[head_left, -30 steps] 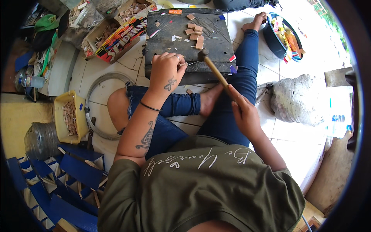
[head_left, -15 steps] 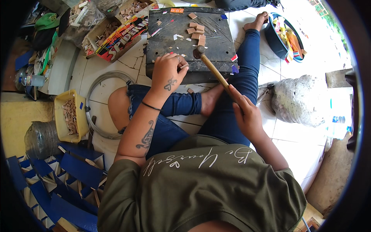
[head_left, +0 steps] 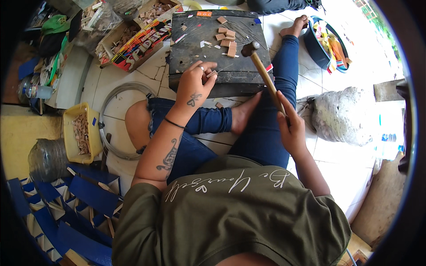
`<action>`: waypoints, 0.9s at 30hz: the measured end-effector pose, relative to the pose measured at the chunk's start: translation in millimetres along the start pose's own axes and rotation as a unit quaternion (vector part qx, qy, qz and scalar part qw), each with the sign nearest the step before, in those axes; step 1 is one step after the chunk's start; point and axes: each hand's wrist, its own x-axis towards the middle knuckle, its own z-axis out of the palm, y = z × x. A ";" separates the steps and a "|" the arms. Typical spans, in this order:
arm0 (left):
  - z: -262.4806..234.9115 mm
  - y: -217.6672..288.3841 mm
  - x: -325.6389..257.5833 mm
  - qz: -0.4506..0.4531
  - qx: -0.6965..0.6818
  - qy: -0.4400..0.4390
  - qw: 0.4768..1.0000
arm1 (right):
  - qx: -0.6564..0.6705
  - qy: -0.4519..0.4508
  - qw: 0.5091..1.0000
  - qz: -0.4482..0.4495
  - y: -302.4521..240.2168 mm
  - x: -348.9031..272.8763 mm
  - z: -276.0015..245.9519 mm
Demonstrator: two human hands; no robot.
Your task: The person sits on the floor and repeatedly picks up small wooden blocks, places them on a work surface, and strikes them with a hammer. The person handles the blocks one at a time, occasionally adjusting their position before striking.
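My left hand (head_left: 194, 84) is closed in a pinch over the near edge of a black, box-like work block (head_left: 188, 55). Between its thumb and fingers is a small wooden block (head_left: 212, 74), and a thin metal wire (head_left: 225, 68) points away from it to the right. My right hand (head_left: 292, 132) wraps round the lower handle of a hammer (head_left: 267, 79), whose dark head is over the work block's right side. Several small brown wooden pieces (head_left: 231, 48) lie on the work block, beside a scatter of thin wires (head_left: 250, 33).
A coil of wire (head_left: 105, 133) and a yellow basket of wood pieces (head_left: 91, 153) are at left. Farther off is a printed carton (head_left: 133, 62) of wood bits. A dark tub (head_left: 314, 48) holds coloured scraps at far right. Blue parts (head_left: 84, 235) are piled lower left.
My right hand has moved right with the hammer, and its head has swung away from my left hand. My left hand has barely shifted; the wooden block in it shows more clearly.
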 end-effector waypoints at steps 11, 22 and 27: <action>26.2 -5.1 10.1 0.080 0.014 0.054 0.995 | 0.005 0.014 1.000 0.004 -1.7 0.9 -7.0; 34.4 -2.7 10.6 0.129 0.058 0.084 0.986 | 0.000 -0.054 0.998 0.014 -28.2 8.6 -24.7; 37.4 -5.4 9.6 0.149 0.058 0.105 0.982 | -0.045 -0.078 0.995 -0.046 -44.2 13.2 -30.1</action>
